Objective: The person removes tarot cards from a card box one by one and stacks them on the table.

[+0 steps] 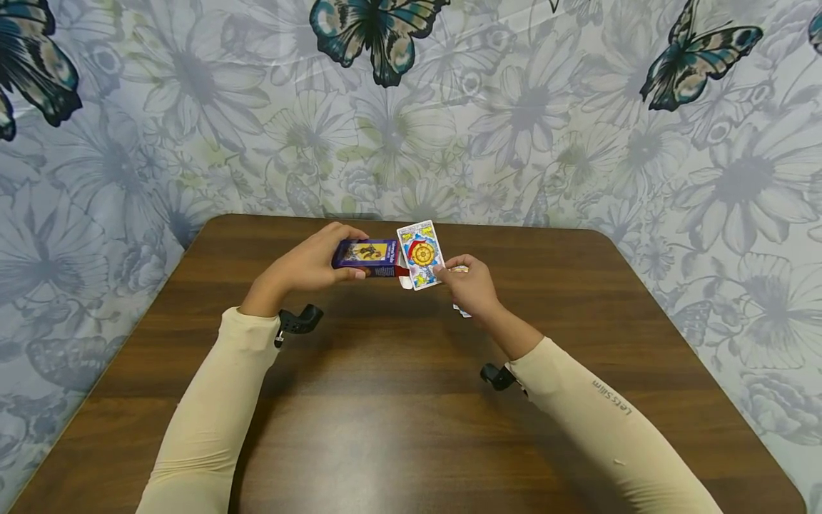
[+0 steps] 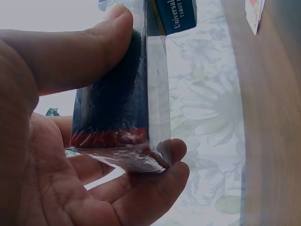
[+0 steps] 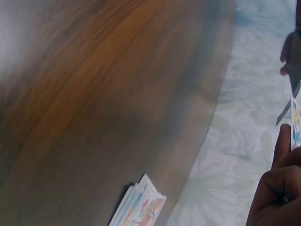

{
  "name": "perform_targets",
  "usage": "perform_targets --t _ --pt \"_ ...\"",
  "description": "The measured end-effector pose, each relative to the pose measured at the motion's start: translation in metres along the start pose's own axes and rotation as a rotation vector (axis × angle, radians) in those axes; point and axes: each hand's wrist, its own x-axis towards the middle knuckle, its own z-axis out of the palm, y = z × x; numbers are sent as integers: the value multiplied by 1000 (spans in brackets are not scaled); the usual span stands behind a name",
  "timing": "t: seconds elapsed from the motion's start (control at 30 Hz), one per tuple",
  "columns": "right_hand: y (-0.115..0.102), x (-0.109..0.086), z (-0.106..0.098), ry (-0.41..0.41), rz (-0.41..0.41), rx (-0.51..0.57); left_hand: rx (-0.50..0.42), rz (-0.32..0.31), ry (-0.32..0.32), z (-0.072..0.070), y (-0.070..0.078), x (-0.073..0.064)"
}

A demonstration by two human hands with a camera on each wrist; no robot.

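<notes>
My left hand (image 1: pixel 307 263) grips a dark blue tarot card box (image 1: pixel 367 253), thumb on one side and fingers on the other. The left wrist view shows the box (image 2: pixel 113 103) in a clear plastic wrap, with lettering on its flap (image 2: pixel 176 16). At the box's right end the flap is open and shows red inside. My right hand (image 1: pixel 474 287) pinches a white-bordered tarot card (image 1: pixel 422 255) by its lower right corner, in front of the open end. Under that hand lies a small pile of cards (image 3: pixel 141 207) on the table, mostly hidden in the head view.
The brown wooden table (image 1: pixel 359 400) has rounded far corners. Behind it hangs a pale cloth (image 1: pixel 398 143) printed with flowers and butterflies. A black wrist camera (image 1: pixel 300 319) is strapped to the left wrist, another camera (image 1: pixel 497 376) to the right.
</notes>
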Motion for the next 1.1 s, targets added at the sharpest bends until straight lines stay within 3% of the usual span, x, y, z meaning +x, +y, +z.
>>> perform_targets --t 0.2,0.43,0.63,0.73,0.9,1.1 --pt "-2 -7 0 1 -147 -176 3 -9 0 -1 1 0" --pt "2 -4 -2 -10 -151 -154 0 -17 -5 -1 1 0" --pt "5 -1 -8 -22 -70 -2 0 -16 3 0 1 0" --pt "10 1 -17 -11 -29 21 3 -11 7 0 1 0" --pt "19 7 -35 42 56 -31 2 -10 1 0 2 1" --pt "34 19 -52 80 192 -192 3 -11 -15 1 2 1"
